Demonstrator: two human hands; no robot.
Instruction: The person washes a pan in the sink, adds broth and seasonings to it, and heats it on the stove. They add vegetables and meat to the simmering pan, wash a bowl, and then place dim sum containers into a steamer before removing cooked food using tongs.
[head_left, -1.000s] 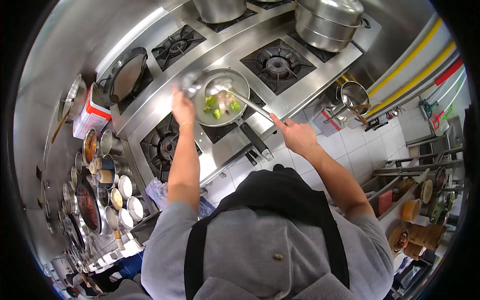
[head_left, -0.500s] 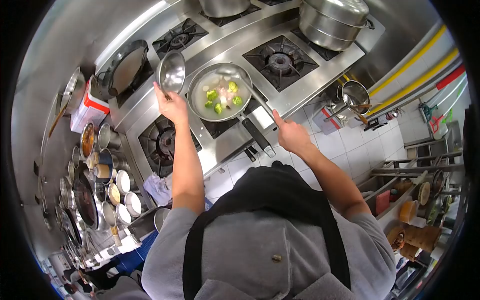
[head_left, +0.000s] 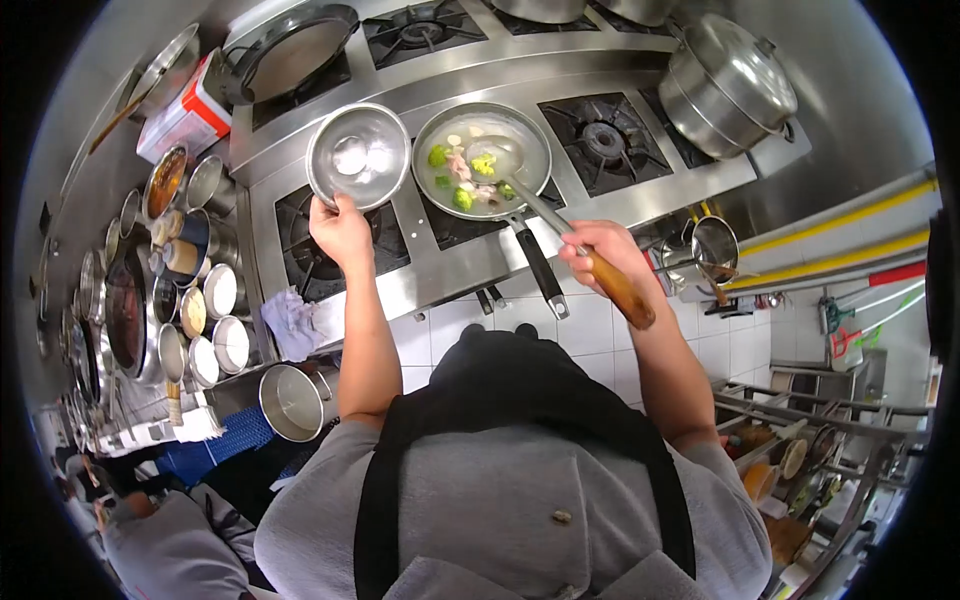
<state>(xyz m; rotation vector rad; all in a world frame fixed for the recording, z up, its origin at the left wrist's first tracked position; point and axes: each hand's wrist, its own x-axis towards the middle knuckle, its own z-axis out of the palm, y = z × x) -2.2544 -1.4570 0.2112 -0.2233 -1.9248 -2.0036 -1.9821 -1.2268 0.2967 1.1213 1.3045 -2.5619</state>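
My left hand [head_left: 342, 232] is closed on the near rim of a shiny metal bowl [head_left: 359, 158], held level above the stove, left of the pan. In my right hand [head_left: 606, 255] is a ladle [head_left: 549, 214] with a wooden handle end; its head lies in the frying pan [head_left: 541, 136]. The pan sits on a burner, its black handle [head_left: 541, 268] pointing toward me. Pale broth in it holds broccoli [head_left: 463, 198], pinkish pieces [head_left: 458, 165] and pale slices. One broccoli floret shows at the ladle's head.
A large steamer pot [head_left: 724, 90] stands at the back right, a black wok [head_left: 296, 55] at the back left. Several seasoning containers [head_left: 220, 291] crowd the left side. A cloth [head_left: 291, 324] lies at the stove's left corner. Another person's sleeve [head_left: 180, 545] shows at lower left.
The bowl has tipped from steeply tilted to level, opening upward. My right hand has turned the ladle, its head now among the broccoli. The camera view has shifted.
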